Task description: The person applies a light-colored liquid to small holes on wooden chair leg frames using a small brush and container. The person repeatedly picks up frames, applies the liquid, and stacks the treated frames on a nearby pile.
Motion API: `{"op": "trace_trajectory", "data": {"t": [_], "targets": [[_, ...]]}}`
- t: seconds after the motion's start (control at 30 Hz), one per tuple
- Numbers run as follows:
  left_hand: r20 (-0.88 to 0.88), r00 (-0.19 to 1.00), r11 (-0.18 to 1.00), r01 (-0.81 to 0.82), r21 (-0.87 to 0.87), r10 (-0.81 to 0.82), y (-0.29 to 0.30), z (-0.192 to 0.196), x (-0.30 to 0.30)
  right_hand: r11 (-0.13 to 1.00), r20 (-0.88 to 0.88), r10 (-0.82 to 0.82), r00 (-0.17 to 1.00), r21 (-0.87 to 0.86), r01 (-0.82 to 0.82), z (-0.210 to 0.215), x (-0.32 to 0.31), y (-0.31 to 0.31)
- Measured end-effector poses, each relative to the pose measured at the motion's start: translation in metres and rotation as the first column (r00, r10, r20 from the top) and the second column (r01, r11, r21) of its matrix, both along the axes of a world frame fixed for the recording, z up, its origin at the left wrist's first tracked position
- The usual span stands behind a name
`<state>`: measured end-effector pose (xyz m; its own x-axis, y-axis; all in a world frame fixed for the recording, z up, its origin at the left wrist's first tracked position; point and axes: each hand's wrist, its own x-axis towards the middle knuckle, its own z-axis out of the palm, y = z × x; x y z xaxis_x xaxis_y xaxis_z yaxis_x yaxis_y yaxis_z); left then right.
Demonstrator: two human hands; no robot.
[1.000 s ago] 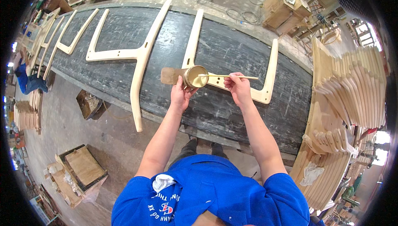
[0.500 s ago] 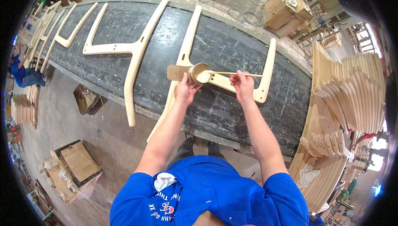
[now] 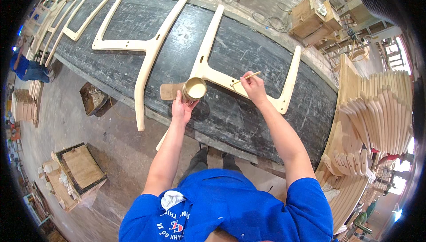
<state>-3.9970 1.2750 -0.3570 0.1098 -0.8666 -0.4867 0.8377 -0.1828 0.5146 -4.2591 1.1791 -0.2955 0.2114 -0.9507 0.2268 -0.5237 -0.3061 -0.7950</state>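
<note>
Fingers of left hand (image 3: 182,109) curled around glue pot (image 3: 194,89), right hand (image 3: 254,89) fingers pinching thin stick (image 3: 245,78).

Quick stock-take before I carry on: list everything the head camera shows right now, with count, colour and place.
Workbench: one, long, dark, running across the middle.
Shaped wooden frame parts: several, pale; one under the hands, one to its left, more at the far left end.
Round container: one, tan, pale inside, at the near bench edge.
Flat brown piece: one, beside the container.
Thin stick: one, pale.
Stacked curved wooden parts: many, pale, right side.
Wooden crates: light brown, one far right, others on the floor lower left.
Left hand: at the container.
Right hand: holding the stick over the frame part.
</note>
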Motion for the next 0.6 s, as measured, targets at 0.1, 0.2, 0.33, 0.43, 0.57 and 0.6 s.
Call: {"op": "trace_trajectory", "data": {"t": [0.1,0.2,0.33,0.43,0.57,0.6], "targets": [[0.008,1.000,1.000,-0.022,-0.012,0.022,0.005,-0.001,0.000,0.997,-0.061,0.080,0.995,0.000,-0.080,0.001,0.004,-0.001],[0.022,0.999,0.999,-0.041,-0.005,0.041,0.010,-0.001,0.001,0.994,-0.119,0.105,0.987,-0.020,-0.108,0.009,0.001,-0.007],[0.011,1.000,0.999,-0.029,-0.015,0.029,0.010,-0.003,0.001,0.996,0.025,0.071,0.997,0.044,-0.072,0.014,-0.009,-0.017],[-0.003,1.000,1.000,-0.008,-0.022,0.008,0.009,-0.003,-0.005,0.996,0.063,0.031,0.998,0.082,-0.036,0.005,-0.008,-0.018],[0.023,1.000,1.000,-0.010,-0.011,0.010,0.012,-0.004,-0.011,0.987,0.030,0.147,0.989,0.066,-0.148,0.002,-0.006,-0.020],[0.030,1.000,1.000,-0.008,-0.017,0.009,0.012,-0.004,-0.011,0.969,-0.142,0.246,0.959,0.063,-0.239,0.007,-0.011,-0.025]]}}
